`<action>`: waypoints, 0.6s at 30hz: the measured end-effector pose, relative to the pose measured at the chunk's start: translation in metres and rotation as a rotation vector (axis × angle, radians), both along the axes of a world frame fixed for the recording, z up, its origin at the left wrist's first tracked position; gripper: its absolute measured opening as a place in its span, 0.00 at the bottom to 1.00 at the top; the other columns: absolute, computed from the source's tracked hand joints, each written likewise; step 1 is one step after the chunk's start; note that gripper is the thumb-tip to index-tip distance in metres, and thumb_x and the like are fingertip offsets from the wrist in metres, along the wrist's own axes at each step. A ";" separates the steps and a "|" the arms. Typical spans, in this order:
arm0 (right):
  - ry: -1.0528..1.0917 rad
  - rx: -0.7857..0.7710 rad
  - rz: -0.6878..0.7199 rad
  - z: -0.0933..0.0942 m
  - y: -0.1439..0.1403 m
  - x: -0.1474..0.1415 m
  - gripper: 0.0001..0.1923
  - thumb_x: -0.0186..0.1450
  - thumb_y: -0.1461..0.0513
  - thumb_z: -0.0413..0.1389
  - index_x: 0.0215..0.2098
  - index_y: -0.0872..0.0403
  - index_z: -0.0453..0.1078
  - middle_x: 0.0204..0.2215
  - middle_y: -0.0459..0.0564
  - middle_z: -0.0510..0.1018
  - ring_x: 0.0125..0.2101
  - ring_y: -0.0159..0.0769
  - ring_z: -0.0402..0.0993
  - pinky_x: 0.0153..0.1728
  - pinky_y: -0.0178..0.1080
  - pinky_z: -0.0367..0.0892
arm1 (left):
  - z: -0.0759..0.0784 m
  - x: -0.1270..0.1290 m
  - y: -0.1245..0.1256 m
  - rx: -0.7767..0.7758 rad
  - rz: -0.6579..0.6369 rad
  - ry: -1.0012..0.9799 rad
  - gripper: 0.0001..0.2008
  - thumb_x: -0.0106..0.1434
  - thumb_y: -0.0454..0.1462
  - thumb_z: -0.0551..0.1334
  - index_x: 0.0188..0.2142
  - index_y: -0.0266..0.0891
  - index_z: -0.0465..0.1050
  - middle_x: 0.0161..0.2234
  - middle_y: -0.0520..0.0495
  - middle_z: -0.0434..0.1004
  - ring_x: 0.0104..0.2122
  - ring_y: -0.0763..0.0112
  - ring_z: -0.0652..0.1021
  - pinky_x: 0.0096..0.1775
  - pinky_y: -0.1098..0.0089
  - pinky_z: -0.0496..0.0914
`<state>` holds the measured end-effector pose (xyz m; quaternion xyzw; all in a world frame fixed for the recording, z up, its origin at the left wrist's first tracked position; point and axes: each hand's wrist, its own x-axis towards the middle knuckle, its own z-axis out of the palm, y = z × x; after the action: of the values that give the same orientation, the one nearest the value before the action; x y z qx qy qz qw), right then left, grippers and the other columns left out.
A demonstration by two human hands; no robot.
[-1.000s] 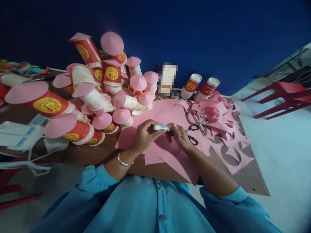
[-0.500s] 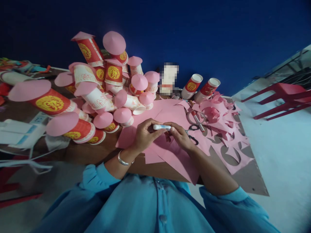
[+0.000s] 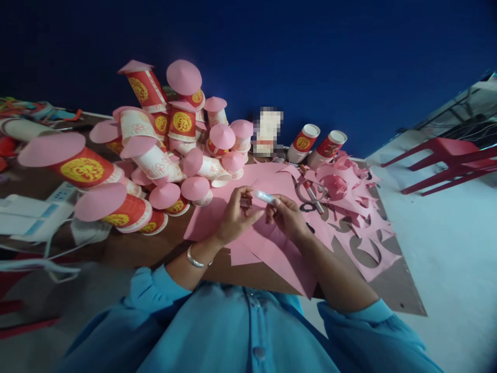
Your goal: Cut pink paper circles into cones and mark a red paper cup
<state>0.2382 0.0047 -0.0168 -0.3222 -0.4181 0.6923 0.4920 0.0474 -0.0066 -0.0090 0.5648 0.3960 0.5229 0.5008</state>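
My right hand (image 3: 289, 217) is closed on one end of a small white tube (image 3: 264, 197) with pale blue marking, which looks like a glue tube. To its left is my left hand (image 3: 236, 215), thumb and fingers apart, close to the tube's free end but not gripping it. A silver bangle (image 3: 194, 257) circles my left wrist. Beneath both hands lie overlapping sheets of pink paper (image 3: 267, 178) on the brown table (image 3: 135, 251). Black-handled scissors (image 3: 308, 207), partly hidden, rest just beyond my right hand.
Many paper cups with pink cone tops (image 3: 87, 166) crowd the left side. Two bare-topped red-and-white cups (image 3: 305, 142) stand at the back. Cut pink scraps (image 3: 361, 217), a tape roll (image 3: 298, 189) and a red-and-white pen (image 3: 312, 197) lie right. A red stool (image 3: 446, 150) stands beyond.
Both hands were on the tube before. My left hand has let go and its fingers have spread, while my right hand keeps the tube, now tilted, its free end raised.
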 end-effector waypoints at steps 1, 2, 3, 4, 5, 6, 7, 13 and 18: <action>0.028 -0.004 -0.059 0.001 0.002 0.001 0.20 0.62 0.47 0.71 0.41 0.52 0.77 0.21 0.39 0.75 0.18 0.28 0.70 0.24 0.34 0.70 | -0.004 0.000 0.001 -0.013 0.001 -0.003 0.24 0.60 0.36 0.71 0.53 0.43 0.66 0.44 0.48 0.73 0.37 0.73 0.76 0.37 0.73 0.74; 0.052 -0.008 -0.102 0.002 0.004 0.003 0.20 0.61 0.49 0.72 0.43 0.52 0.78 0.22 0.39 0.74 0.19 0.28 0.69 0.25 0.34 0.72 | -0.008 0.000 0.002 -0.020 0.007 0.006 0.21 0.61 0.34 0.69 0.52 0.44 0.65 0.46 0.46 0.73 0.40 0.72 0.77 0.40 0.71 0.75; 0.072 -0.015 -0.130 0.004 0.006 0.005 0.20 0.61 0.51 0.72 0.45 0.51 0.78 0.22 0.38 0.73 0.20 0.27 0.68 0.25 0.34 0.72 | -0.011 -0.001 0.002 -0.025 0.006 0.026 0.19 0.62 0.34 0.67 0.51 0.44 0.65 0.47 0.45 0.73 0.41 0.71 0.77 0.41 0.70 0.75; 0.088 -0.024 -0.147 0.006 0.007 0.007 0.19 0.61 0.52 0.72 0.47 0.51 0.79 0.23 0.38 0.72 0.20 0.27 0.67 0.26 0.34 0.73 | -0.012 -0.001 0.003 -0.035 -0.019 0.047 0.16 0.64 0.34 0.65 0.50 0.44 0.64 0.47 0.44 0.74 0.42 0.70 0.78 0.40 0.70 0.76; 0.103 -0.033 -0.158 0.008 0.009 0.010 0.19 0.62 0.53 0.71 0.48 0.51 0.79 0.23 0.38 0.72 0.21 0.27 0.67 0.26 0.33 0.73 | -0.013 -0.002 0.004 -0.043 -0.052 0.069 0.13 0.67 0.34 0.62 0.49 0.44 0.63 0.48 0.44 0.75 0.41 0.70 0.79 0.39 0.70 0.76; 0.119 -0.042 -0.167 0.010 0.010 0.012 0.18 0.62 0.54 0.70 0.47 0.51 0.79 0.24 0.38 0.71 0.21 0.27 0.67 0.26 0.32 0.73 | -0.012 -0.002 0.005 -0.045 -0.085 0.103 0.10 0.69 0.35 0.61 0.48 0.44 0.63 0.47 0.44 0.76 0.40 0.70 0.80 0.38 0.70 0.77; 0.138 -0.049 -0.176 0.011 0.011 0.014 0.17 0.62 0.53 0.70 0.47 0.51 0.78 0.24 0.38 0.72 0.21 0.26 0.66 0.26 0.32 0.74 | -0.009 -0.001 0.006 -0.035 -0.107 0.153 0.08 0.70 0.35 0.60 0.47 0.44 0.63 0.46 0.44 0.77 0.38 0.70 0.81 0.37 0.70 0.77; 0.223 0.027 -0.243 0.016 0.016 0.023 0.15 0.62 0.52 0.71 0.40 0.50 0.75 0.25 0.38 0.75 0.20 0.24 0.67 0.27 0.29 0.75 | 0.022 0.021 0.033 0.368 -0.029 0.620 0.09 0.66 0.29 0.64 0.45 0.41 0.74 0.46 0.44 0.79 0.47 0.63 0.82 0.50 0.62 0.79; 0.226 0.030 -0.371 0.014 0.025 0.033 0.15 0.63 0.54 0.71 0.35 0.50 0.71 0.23 0.38 0.74 0.21 0.25 0.69 0.26 0.27 0.73 | 0.020 0.062 0.075 0.392 -0.220 0.907 0.09 0.67 0.28 0.62 0.43 0.39 0.79 0.50 0.40 0.82 0.47 0.60 0.83 0.53 0.60 0.78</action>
<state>0.2714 0.0299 -0.0027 -0.3067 -0.3043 0.6152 0.6594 0.1091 0.0684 0.0106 0.8570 0.4061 0.2336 0.2149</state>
